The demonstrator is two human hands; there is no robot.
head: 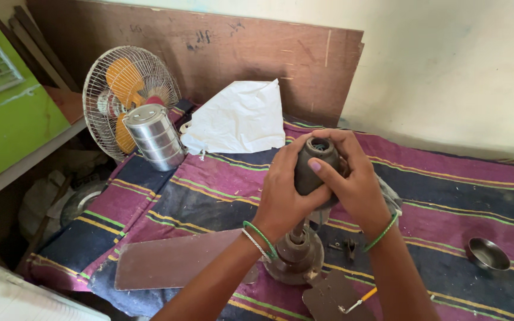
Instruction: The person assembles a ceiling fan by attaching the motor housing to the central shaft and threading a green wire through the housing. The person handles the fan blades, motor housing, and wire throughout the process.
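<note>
Both hands, left (280, 199) and right (355, 184), clamp the brown cup (313, 166) above the fan motor (295, 255); blades (174, 258) remain attached.

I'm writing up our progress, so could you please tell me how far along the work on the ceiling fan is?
Partly apart, it seems. Small loose parts already lie on the striped cloth. In hand: the left hand and right hand both grip the dark cup-shaped cover above the motor hub. Still attached: the brown blade on the hub.

Single head view — looks steeply down, forward, close over striped cloth (209, 184) — wall beyond.
</note>
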